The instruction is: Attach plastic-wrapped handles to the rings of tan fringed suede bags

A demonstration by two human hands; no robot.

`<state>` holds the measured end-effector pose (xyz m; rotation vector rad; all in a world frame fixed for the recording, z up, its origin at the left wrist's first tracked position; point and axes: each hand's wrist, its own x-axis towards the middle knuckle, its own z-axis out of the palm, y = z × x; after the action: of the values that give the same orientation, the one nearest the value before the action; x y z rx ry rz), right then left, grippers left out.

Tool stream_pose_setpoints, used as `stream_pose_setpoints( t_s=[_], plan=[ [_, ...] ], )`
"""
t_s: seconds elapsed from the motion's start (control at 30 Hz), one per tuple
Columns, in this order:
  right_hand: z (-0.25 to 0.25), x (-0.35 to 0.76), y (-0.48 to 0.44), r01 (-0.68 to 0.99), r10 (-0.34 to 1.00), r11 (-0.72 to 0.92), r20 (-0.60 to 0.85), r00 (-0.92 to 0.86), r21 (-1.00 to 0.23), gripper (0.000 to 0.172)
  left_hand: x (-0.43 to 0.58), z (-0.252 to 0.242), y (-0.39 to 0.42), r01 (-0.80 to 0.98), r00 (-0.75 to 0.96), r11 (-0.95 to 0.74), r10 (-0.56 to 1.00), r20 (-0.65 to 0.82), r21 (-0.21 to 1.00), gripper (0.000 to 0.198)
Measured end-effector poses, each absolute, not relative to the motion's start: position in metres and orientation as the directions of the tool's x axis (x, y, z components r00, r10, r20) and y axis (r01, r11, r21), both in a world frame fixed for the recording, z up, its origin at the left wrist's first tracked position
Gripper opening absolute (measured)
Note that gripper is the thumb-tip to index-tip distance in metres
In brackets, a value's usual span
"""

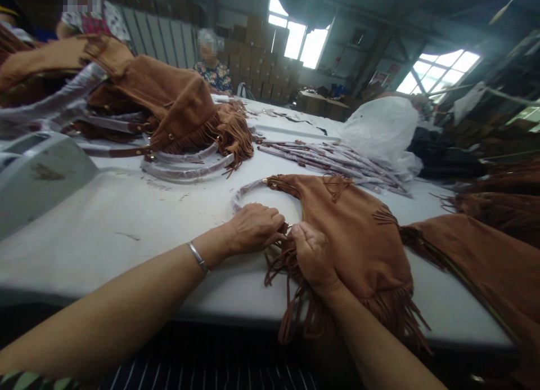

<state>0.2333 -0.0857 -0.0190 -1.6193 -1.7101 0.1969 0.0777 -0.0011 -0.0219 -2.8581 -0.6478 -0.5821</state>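
Note:
A brown fringed bag (354, 232) lies on the white table in front of me. Its curved handle (242, 194), wrapped in clear plastic, arcs out to the left from the bag's top end. My left hand (258, 228) is closed on the handle's near end, beside a small metal ring. Pinched at the bag's near corner, next to that ring, is my right hand (313, 252). The fingertips of both hands almost meet there. Brown fringe hangs below them over the table's front edge. The fingers partly hide the joint between handle and bag.
Several brown bags (169, 97) with wrapped handles are heaped at the back left. Behind my bag lie a bundle of wrapped straps (329, 159) and white plastic (382, 131). Another brown bag (485, 260) is on the right. Two people are beyond the table (126, 243).

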Motion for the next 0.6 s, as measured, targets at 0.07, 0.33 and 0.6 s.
stream_pose_setpoints(
  t_s=[0.07, 0.33, 0.6],
  plan=[
    [-0.021, 0.233, -0.087, 0.791, 0.891, 0.2, 0.443, 0.098, -0.578, 0.035, 0.079, -0.021, -0.004, 0.433, 0.841, -0.896, 0.363, 0.401, -0.098, 0.033],
    [-0.025, 0.235, -0.088, 0.725, 0.862, 0.189, 0.466, 0.2, -0.662, 0.034, 0.086, -0.02, -0.017, 0.468, 0.812, -0.881, 0.399, 0.426, -0.066, 0.027],
    [-0.015, 0.238, -0.084, 0.598, 0.947, 0.148, 0.288, 0.144, -0.787, 0.039, 0.08, -0.022, -0.005, 0.385, 0.841, -0.903, 0.258, 0.475, -0.192, 0.026]
  ],
)
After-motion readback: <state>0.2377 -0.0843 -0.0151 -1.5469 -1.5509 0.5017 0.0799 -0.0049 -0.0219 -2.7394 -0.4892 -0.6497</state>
